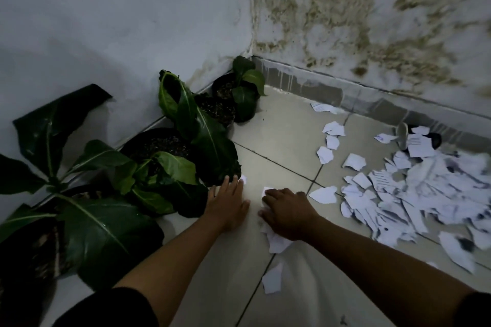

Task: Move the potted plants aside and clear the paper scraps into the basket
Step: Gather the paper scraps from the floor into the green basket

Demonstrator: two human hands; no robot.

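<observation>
Now we are gathering paper scraps [414, 194], the potted plants [164, 148] already lined along the left wall. Our right hand [288, 214] curls over a few pieces; our left hand [228, 203] lies flat, fingers straight, near one scrap. Next, we judge, comes sweeping the big pile together; no basket shows. Pale floor tiles [281, 130] meet a stained corner wall [372, 16].

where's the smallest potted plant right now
In the head view, the smallest potted plant sits left of centre, tucked in the wall corner, at the far end of the row of pots.
</observation>
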